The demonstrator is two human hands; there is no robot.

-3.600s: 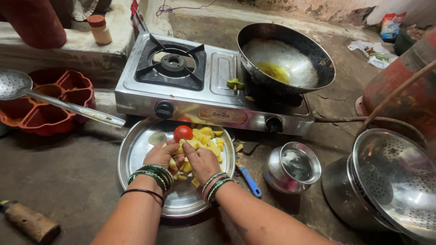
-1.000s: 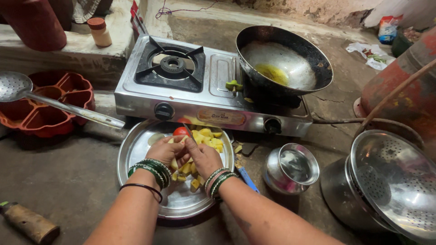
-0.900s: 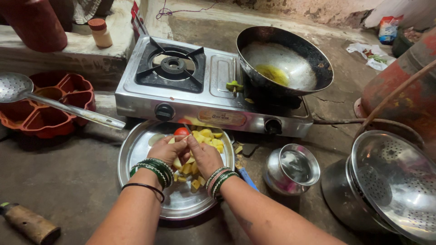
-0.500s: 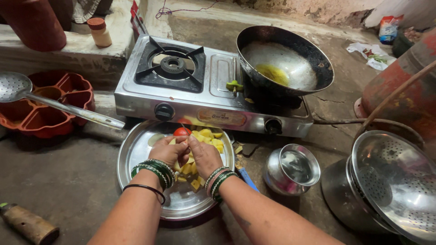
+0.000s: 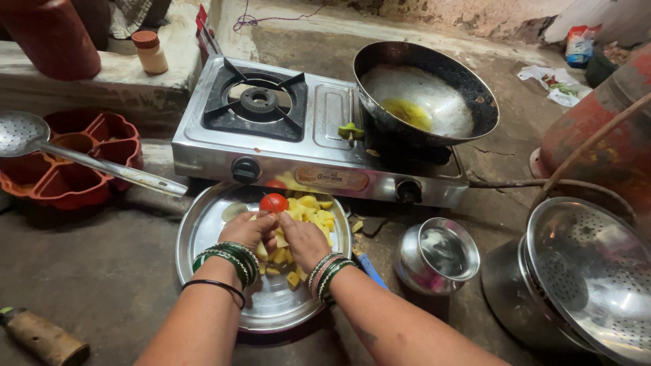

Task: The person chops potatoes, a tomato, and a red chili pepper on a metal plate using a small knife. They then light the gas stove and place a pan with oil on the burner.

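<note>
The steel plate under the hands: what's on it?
On the steel plate: yellow potato pieces, a red tomato and a pale slice. The left hand and right hand cover whatever they are cutting.

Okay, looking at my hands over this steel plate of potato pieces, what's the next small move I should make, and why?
Probably finish the cut and let the piece drop. Both hands, left hand and right hand, meet over the yellow potato chunks on the steel plate, pinching a piece between them. The blade is hidden. The tomato sits whole beyond your fingers, so keep clear of it.
</note>
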